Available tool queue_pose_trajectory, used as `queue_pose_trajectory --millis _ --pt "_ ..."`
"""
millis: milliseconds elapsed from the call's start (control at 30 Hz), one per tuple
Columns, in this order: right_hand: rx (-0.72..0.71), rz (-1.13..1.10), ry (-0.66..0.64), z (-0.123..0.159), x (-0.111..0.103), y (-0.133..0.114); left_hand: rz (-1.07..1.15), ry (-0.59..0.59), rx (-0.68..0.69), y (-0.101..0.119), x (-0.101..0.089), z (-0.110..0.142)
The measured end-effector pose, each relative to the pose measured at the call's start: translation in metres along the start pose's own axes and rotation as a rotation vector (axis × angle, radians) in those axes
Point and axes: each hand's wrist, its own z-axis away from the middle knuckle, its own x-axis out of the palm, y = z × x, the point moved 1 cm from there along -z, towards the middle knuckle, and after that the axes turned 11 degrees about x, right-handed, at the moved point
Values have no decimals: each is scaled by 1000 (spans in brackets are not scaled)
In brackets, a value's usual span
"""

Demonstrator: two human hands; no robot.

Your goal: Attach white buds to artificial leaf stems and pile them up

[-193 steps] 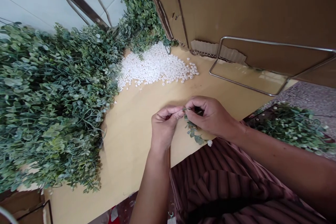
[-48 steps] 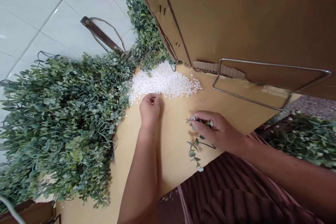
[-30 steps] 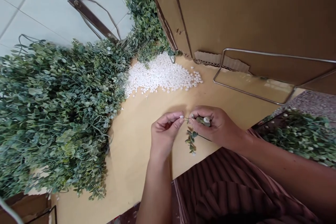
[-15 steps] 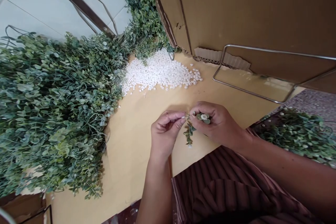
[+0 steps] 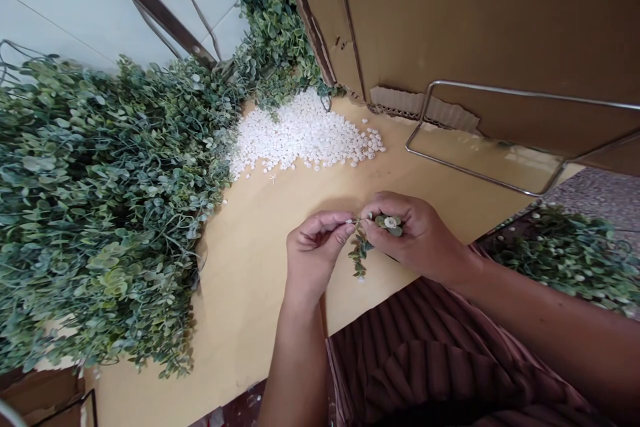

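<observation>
My right hand (image 5: 415, 230) is closed around an artificial leafy sprig (image 5: 359, 257). One of its stems hangs below the fingers, with a tiny white tip at the bottom. Round leaves and a white blossom (image 5: 391, 222) poke out between thumb and fingers. Just left of it, my left hand (image 5: 320, 240) pinches thumb against forefinger at a thin stem end, where a small white piece (image 5: 349, 221) shows. The fingertips of both hands almost meet, and they partly hide the stem.
A heap of small white blossoms (image 5: 300, 133) lies on the tan board (image 5: 250, 280). Artificial greenery (image 5: 110, 200) is piled at left, with more greenery (image 5: 565, 257) at right. A cardboard box (image 5: 475, 20) and a bent metal wire frame (image 5: 475, 173) stand beyond my right hand.
Both hands keep nearly the same pose at the sprig, with only slight finger movement. The whole view has shifted a little.
</observation>
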Motion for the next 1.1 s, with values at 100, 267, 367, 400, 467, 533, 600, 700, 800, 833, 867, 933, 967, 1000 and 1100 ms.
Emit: queue_pose_trajectory --millis 100,267,367,400,467,533,600,700,800,833,867,933,967,1000,1100 --pt "5 -9 12 0 0 0 -19 -11 6 0 -1 0" --pt "15 -17 -7 0 0 0 -9 -18 16 -1 -2 0" --pt "17 -21 -4 0 0 0 2 -12 13 -2 -2 -1" --pt "19 -22 -1 0 0 0 7 -9 12 -2 -2 -1" --pt "20 -28 3 0 0 1 17 -3 10 -2 -2 -1" --pt "21 -31 2 0 0 1 19 3 7 -2 -2 -1" --pt "23 -35 -2 0 0 0 14 9 5 -2 -2 -1" --pt "32 -44 -5 0 0 0 8 12 -3 -2 -2 -1" --pt "39 -48 -4 0 0 -1 13 7 -5 -3 -2 0" --pt "40 -49 -2 0 0 -1 18 0 -4 -3 -2 0" --pt "40 -50 -1 0 0 -1 23 -8 -3 -3 -1 0" --pt "37 -48 -1 0 0 -1 32 -18 2 -3 -1 0" --pt "37 -44 -2 0 0 -1 34 -19 2 -3 -1 0" --pt "37 -39 -6 0 0 -1 33 -18 2 -3 0 0" --pt "35 -26 -16 0 0 -1 27 -16 -11 -2 1 -1"
